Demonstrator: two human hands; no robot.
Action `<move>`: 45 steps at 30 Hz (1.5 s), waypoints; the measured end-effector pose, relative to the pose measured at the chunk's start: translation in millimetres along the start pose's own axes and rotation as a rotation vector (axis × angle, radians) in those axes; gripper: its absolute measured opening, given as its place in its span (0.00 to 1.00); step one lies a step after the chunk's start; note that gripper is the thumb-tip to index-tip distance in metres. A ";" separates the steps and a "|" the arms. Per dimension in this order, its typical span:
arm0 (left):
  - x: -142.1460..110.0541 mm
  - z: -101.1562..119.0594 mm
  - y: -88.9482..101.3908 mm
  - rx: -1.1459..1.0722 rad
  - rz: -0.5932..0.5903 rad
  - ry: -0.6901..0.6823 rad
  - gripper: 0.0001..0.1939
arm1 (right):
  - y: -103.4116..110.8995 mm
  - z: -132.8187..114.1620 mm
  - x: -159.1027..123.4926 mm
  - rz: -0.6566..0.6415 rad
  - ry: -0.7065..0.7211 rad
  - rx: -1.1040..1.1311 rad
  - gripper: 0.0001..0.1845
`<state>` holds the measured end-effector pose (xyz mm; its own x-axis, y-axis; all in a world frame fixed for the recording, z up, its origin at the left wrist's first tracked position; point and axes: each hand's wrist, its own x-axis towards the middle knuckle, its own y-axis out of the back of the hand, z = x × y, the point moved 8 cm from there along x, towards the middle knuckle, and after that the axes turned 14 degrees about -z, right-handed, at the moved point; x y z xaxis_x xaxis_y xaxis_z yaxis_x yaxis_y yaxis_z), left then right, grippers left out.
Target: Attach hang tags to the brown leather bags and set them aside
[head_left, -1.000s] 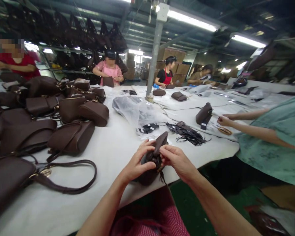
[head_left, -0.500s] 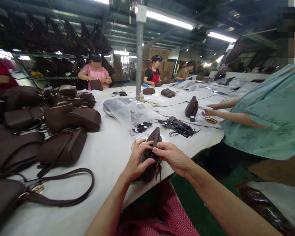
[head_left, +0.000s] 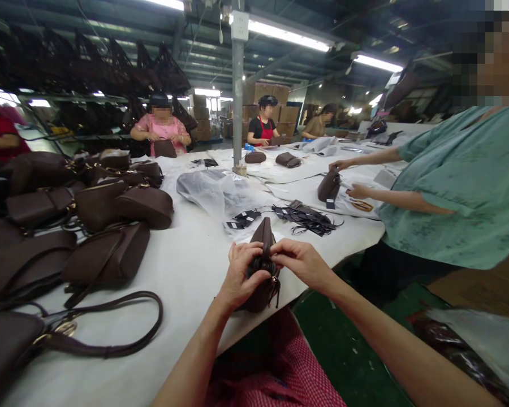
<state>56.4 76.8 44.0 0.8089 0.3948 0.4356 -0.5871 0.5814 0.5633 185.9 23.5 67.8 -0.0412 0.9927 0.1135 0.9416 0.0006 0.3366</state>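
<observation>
A small dark brown handbag (head_left: 258, 298) stands at the near edge of the white table, its strap rising at the top. My left hand (head_left: 245, 274) is closed on the bag's upper left side, thumb toward me and fingers behind the strap. On the right side of the same bag, my right hand (head_left: 296, 261) pinches at the base of the strap with thumb and forefinger; the exact part between them is too small to make out. A thin tassel-like cord (head_left: 275, 291) hangs from the bag's right side. Just beyond lie black hang tags (head_left: 309, 217) with strings.
Many brown handbags (head_left: 110, 249) crowd the table's left side. Clear plastic wrap (head_left: 214, 189) lies ahead, near a grey post (head_left: 237, 96). At right, a co-worker in a green top (head_left: 449, 192) reaches toward another brown bag (head_left: 329, 183). Scissors (head_left: 360, 204) with orange handles lie there.
My right hand has shifted slightly outward at the strap's base, while my left hand keeps its hold. The co-worker at right has brought one hand onto the bag there.
</observation>
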 end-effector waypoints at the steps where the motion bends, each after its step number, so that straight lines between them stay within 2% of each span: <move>1: -0.1 0.1 0.1 0.002 0.000 0.008 0.17 | 0.4 -0.9 1.5 -0.017 -0.001 -0.040 0.07; 6: -0.4 1.4 1.6 0.003 0.001 0.053 0.17 | -0.8 -1.2 12.1 -0.042 -0.022 -0.008 0.08; 8: 0.0 2.0 3.2 0.010 0.003 0.075 0.18 | -0.1 -1.8 15.6 -0.010 -0.029 0.009 0.08; 13: -0.6 5.0 4.6 0.016 -0.010 0.127 0.20 | 2.6 -15.0 17.1 0.082 0.017 -0.128 0.06; 15: -4.1 6.4 5.1 -0.008 0.011 0.136 0.19 | -0.6 -11.4 15.6 0.074 -0.015 -0.021 0.07; 20: -10.0 0.9 -1.6 -0.260 0.088 0.177 0.20 | -18.9 13.9 12.3 -0.002 -0.206 0.484 0.18; 24: -2.8 -4.4 -5.2 -0.329 0.242 0.245 0.21 | -22.0 10.1 19.6 -0.016 -0.195 0.496 0.20; 28: 2.1 -3.5 -3.9 -0.309 0.307 0.254 0.21 | -27.0 3.0 21.7 -0.024 -0.143 0.455 0.18; 30: -0.3 -2.3 -1.3 -0.294 0.288 0.219 0.19 | -29.7 7.9 19.4 -0.025 -0.163 0.519 0.18; 33: -4.7 -1.4 -8.5 -0.341 0.116 0.110 0.19 | -30.1 19.2 17.3 -0.046 -0.217 0.601 0.18; 34: -7.0 -1.5 -12.2 -0.354 0.064 0.070 0.23 | -29.4 21.8 17.5 -0.058 -0.228 0.612 0.17; 36: -12.3 -4.6 -16.7 -0.333 0.053 0.029 0.32 | -28.1 24.1 18.8 -0.080 -0.233 0.626 0.18; 38: -16.0 -9.8 -19.2 -0.278 0.126 0.047 0.35 | -28.1 21.2 19.8 -0.095 -0.211 0.628 0.18; 41: -17.8 -11.4 -22.2 -0.260 0.263 0.082 0.26 | -35.9 9.7 16.6 -0.145 -0.148 0.587 0.18; 45: -20.9 -4.2 -17.4 -0.247 0.411 0.104 0.23 | -56.1 3.9 3.5 -0.181 -0.127 0.546 0.18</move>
<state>49.9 61.4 22.1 0.5182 0.6883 0.5077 -0.8435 0.5092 0.1708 134.1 27.4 45.7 -0.2083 0.9778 -0.0246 0.9605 0.1997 -0.1940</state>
